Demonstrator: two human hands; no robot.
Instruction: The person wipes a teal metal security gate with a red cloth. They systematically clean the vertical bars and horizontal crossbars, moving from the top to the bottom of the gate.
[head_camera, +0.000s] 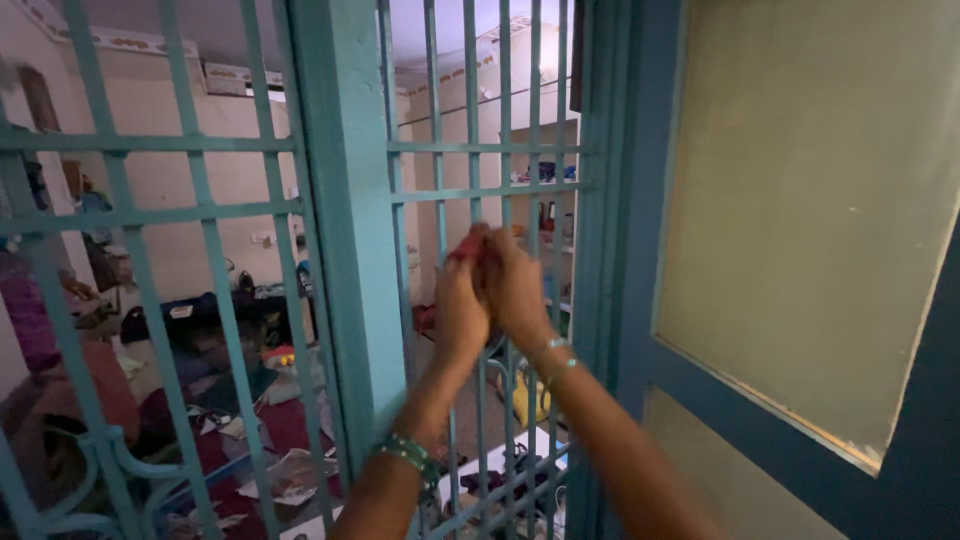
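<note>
Reaching up at the teal window grille (470, 150), left hand (461, 305) and right hand (515, 290) press together, fingers clenched around a small red thing (466, 246), mostly hidden between them, right against the bars. Green bangles (408, 455) on left wrist, pale bangle (555, 352) on right. Teal shutter (800, 250) stands just right.

The small red thing (468, 243) between the two hands is mostly covered by fingers and blurred, so its kind is unclear. Both forearms are cut off by the bottom edge.
</note>
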